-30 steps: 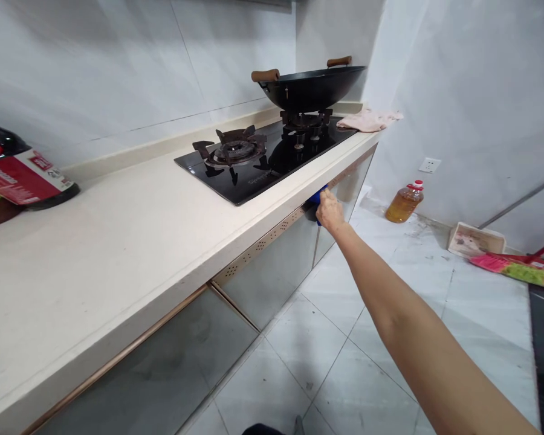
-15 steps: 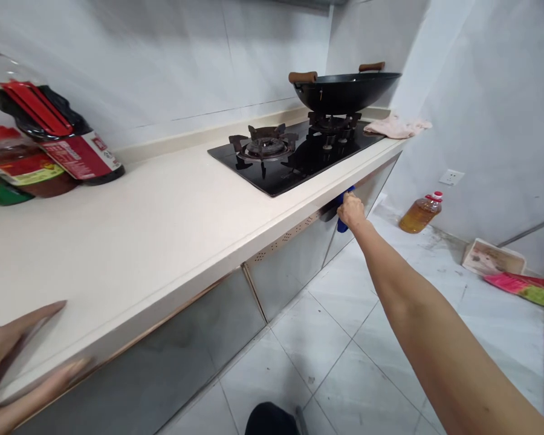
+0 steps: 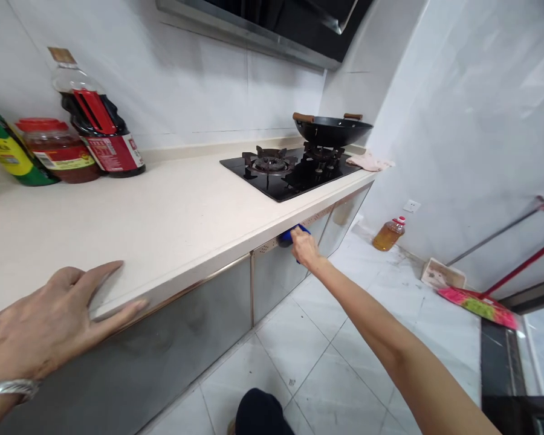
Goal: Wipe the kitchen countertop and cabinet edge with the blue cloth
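Right grip is closed around a blue item, mostly hidden by the fingers, just under the table's front edge and against the holed strip above the cabinet doors, below the stove. Left grip is spread loosely over the front edge of the table, fingers on top and thumb along the front face. Toward the table's right end, a wok sits on the farther burner; a pink cloth lies at the right front corner. Near the back edge, toward the left, stand a dark sauce bottle, a red-lidded jar and a green bottle.
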A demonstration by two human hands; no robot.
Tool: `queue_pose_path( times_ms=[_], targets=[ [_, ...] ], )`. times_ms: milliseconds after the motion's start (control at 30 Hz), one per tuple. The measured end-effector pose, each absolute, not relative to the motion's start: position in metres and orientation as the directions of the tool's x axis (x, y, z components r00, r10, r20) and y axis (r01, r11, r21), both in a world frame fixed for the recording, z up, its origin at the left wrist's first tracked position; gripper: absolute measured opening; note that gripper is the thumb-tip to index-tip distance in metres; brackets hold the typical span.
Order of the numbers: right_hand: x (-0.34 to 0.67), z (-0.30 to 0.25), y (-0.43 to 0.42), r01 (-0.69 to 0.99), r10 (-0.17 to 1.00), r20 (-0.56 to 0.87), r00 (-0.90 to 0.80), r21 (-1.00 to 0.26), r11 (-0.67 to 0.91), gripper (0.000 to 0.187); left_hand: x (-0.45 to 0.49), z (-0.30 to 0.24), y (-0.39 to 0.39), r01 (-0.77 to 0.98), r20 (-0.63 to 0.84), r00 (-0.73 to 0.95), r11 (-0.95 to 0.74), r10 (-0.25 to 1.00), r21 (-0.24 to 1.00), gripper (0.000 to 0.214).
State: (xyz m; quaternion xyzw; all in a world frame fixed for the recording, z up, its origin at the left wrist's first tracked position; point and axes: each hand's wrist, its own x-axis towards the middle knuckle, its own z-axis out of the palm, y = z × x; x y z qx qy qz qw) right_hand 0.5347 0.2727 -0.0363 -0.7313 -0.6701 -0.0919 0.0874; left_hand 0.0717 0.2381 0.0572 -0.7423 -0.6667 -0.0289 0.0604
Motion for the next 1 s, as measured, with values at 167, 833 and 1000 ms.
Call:
queue_pose_path(
  times_ms=[167,833,1000],
  targets=[
    [0.485,-0.029,0.257,0.995,0.975,0.205,-0.083,0.068,0.07,0.032,0.089,0.073,0.223,0.989,0.066,0.115,-0.108,0.991,-0.102,0.098],
    [0.49,-0.041,0.17,0.889,0.958,0.071,-0.278,-0.359,0.285,0.046,0.058,0.072,0.199,0.893,0.243,0.253,-0.323,0.936,0.314,0.07],
    [0.505,-0.001,0.176,0.696,0.969,0.226,-0.096,-0.681,0.228,0.047,0.02,0.087,0.194,0.881,0.172,0.249,-0.296,0.953,0.369,0.068]
  ],
)
